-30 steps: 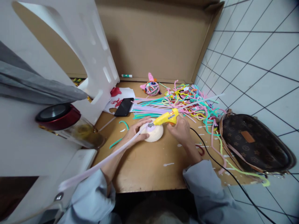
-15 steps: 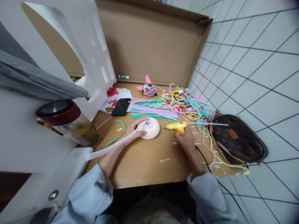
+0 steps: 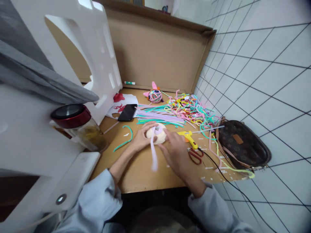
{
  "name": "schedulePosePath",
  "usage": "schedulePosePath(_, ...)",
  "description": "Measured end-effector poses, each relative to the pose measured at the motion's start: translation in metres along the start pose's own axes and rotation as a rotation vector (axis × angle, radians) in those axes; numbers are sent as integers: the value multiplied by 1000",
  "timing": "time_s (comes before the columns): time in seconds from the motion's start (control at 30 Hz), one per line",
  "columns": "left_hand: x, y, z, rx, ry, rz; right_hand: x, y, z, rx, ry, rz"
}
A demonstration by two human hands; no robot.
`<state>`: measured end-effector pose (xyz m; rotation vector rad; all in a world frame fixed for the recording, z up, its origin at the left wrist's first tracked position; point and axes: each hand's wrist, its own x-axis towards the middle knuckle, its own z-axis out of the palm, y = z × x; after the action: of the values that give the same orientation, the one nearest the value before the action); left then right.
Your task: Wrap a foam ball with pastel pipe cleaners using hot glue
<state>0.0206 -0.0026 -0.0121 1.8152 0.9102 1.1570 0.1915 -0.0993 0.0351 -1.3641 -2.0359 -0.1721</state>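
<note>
A cream-white foam ball (image 3: 160, 138) rests at the middle of the table, with a lilac coil of pipe cleaner on its top around a small grey patch. The free end of the lilac pipe cleaner (image 3: 153, 152) hangs toward me, its tip blurred. My left hand (image 3: 142, 137) grips the ball's left side between thumb and fingers. On the right side of the ball, my right hand (image 3: 176, 152), slightly smeared, has its thumb and fingertips against it. A yellow hot glue gun (image 3: 190, 139) lies just beyond that hand, a glue stick poking out of its back.
Red-handled scissors (image 3: 195, 157) lie by the glue gun's black cord. Behind are straight pipe cleaners (image 3: 160, 116), a tangled colourful heap (image 3: 191, 108), a decorated ball (image 3: 155, 96) and a phone (image 3: 127, 112). A jar (image 3: 80, 129) stands left, a brown handbag (image 3: 245, 142) right.
My right hand has let go of the glue gun, leaving it on the table, and moved left to the ball. The pipe cleaner's free end has swung from the left to point toward me.
</note>
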Motion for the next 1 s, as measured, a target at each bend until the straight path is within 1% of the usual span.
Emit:
schedulePosePath(0.03,0,0,1,3,3,5,4,-9,5,28,-13,-65)
schedulePosePath(0.07,0,0,2,2,6,11,9,-15,10,45,12,-103)
schedulePosePath(0.13,0,0,4,-7,17,24,16,-20,20,78,45,-116)
schedulePosePath(0.2,0,1,4,-8,27,29,21,-15,25,141,72,-83)
schedulePosePath(0.3,-2,4,3,15,8,2,25,0,24,271,103,32)
schedulePosePath(0.4,-2,6,2,20,-18,-27,32,16,19,447,103,227)
schedulePosePath(0.47,-3,7,2,13,-25,-38,38,25,20,586,55,347)
schedulePosePath(0.53,-3,7,2,14,-25,-42,46,32,25,704,-19,438)
schedulePosePath(0.63,-4,7,1,34,-25,-44,57,40,33,760,-111,536)
schedulePosePath(0.73,-5,7,1,28,-25,-43,62,47,37,751,-160,536)
schedulePosePath(0.87,-6,6,1,8,-17,-47,62,53,37,703,-205,472)
schedulePosePath(1.0,-6,4,1,-1,-7,-40,61,51,32,590,-231,369)
